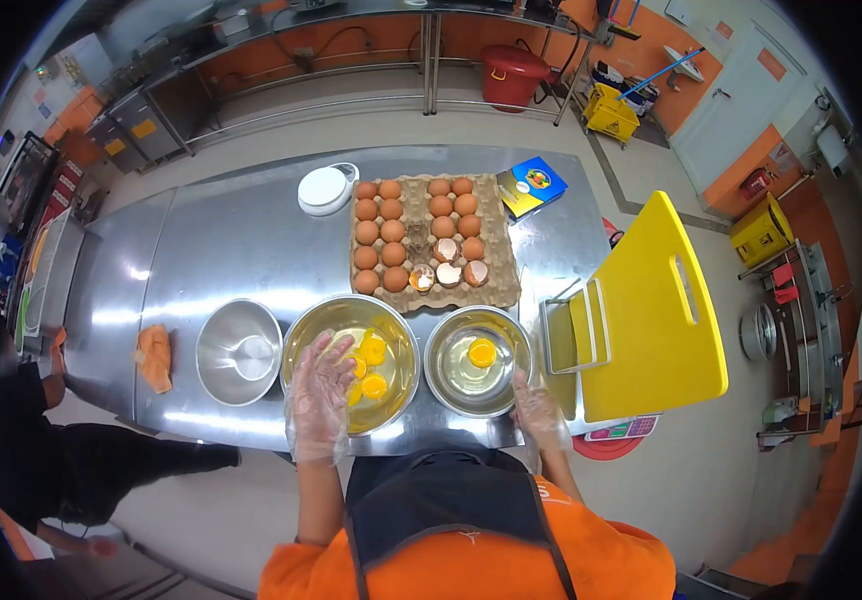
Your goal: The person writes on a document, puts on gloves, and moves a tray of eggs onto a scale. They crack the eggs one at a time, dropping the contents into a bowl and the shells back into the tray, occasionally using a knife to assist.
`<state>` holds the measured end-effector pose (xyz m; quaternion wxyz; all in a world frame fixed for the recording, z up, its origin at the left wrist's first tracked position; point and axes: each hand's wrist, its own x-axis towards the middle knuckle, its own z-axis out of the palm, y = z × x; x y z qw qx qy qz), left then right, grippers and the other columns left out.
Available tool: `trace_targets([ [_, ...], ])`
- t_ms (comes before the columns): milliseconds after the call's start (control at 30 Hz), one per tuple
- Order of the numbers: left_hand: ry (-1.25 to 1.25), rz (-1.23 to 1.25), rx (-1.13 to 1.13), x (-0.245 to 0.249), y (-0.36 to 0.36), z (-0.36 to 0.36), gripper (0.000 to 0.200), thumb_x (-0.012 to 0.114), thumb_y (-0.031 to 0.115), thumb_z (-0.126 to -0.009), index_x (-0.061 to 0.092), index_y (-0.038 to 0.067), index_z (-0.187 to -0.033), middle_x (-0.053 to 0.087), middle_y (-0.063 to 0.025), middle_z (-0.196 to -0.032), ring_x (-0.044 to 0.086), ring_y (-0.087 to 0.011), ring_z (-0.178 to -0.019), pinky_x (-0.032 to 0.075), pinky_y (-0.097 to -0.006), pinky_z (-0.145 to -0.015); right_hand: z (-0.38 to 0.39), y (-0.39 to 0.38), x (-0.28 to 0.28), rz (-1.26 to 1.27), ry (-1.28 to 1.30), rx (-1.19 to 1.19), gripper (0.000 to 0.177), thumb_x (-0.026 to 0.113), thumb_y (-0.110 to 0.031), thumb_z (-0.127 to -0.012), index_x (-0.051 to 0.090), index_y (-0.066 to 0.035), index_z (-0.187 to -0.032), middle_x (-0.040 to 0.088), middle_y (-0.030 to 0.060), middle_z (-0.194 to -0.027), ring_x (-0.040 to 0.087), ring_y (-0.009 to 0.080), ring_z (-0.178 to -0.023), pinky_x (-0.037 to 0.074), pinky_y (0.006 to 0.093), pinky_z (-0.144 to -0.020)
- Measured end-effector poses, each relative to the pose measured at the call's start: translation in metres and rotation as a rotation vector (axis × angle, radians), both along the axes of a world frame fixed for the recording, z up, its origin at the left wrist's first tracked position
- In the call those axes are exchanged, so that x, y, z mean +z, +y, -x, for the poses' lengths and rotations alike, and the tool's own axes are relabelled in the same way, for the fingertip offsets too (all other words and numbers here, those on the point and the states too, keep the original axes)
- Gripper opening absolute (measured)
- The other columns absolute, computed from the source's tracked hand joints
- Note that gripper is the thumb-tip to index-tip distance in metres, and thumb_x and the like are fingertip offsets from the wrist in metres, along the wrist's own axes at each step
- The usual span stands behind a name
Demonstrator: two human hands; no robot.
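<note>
My left hand (pixel 319 405), in a clear plastic glove, is open with its fingers spread over the left side of a large metal bowl (pixel 403 395). That bowl holds several egg yolks (pixel 373 350) in clear whites. At the right rim of a smaller metal bowl (pixel 433 385) is my gloved right hand (pixel 541 410), its fingers closed on the edge; part of them is hidden. One yolk (pixel 482 352) lies in this smaller bowl. Behind both bowls, a cardboard egg tray (pixel 491 285) carries brown eggs (pixel 392 231) and several cracked shells (pixel 448 273).
Left of the bowls stand another metal bowl (pixel 226 365) and an orange cloth (pixel 154 358). A white round device (pixel 324 190) and a blue-yellow box (pixel 533 187) flank the tray. To the right, a yellow cutting board (pixel 651 320) stands in a metal rack (pixel 558 340). A person (pixel 26 440) is at far left.
</note>
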<state>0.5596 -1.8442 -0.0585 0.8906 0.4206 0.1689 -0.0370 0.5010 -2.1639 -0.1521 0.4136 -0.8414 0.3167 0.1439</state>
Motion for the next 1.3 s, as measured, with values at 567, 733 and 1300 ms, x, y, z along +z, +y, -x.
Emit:
trace_targets([
  [567, -0.078, 0.008, 0.393, 0.004, 0.048, 0.065, 0.047, 0.049, 0.033, -0.1, 0.046, 0.0, -0.134, 0.059, -0.0199, -0.122, 0.061, -0.0163, -0.091, 0.051, -0.0252, -0.081, -0.05, 0.023, 0.107, 0.015, -0.256, -0.075, 0.054, 0.051, -0.048, -0.096, 0.061, 0.0, -0.074, 0.049, 0.0104, -0.057, 0.051, 0.0191, -0.055, 0.04, 0.0383, -0.055],
  [733, -0.084, -0.008, 0.469, 0.006, 0.06, 0.081, 0.049, 0.049, 0.034, -0.099, 0.047, -0.001, -0.134, 0.059, -0.0199, -0.122, 0.061, -0.0162, -0.091, 0.052, -0.0247, -0.08, -0.08, 0.052, 0.099, 0.156, -0.393, 0.127, 0.055, 0.054, -0.05, -0.095, 0.063, 0.003, -0.081, 0.059, 0.0151, -0.065, 0.056, 0.0245, -0.059, 0.043, 0.0413, -0.056],
  [1300, -0.121, -0.031, 0.653, 0.003, 0.079, 0.121, 0.047, 0.052, 0.032, -0.097, 0.047, 0.002, -0.133, 0.059, -0.0201, -0.123, 0.062, -0.0168, -0.089, 0.052, -0.0253, -0.078, -0.114, 0.14, 0.1, 0.127, -1.277, 0.673, 0.013, 0.066, -0.009, -0.077, 0.065, -0.006, -0.09, 0.061, 0.0134, -0.079, 0.059, 0.034, -0.073, 0.046, 0.0409, -0.064],
])
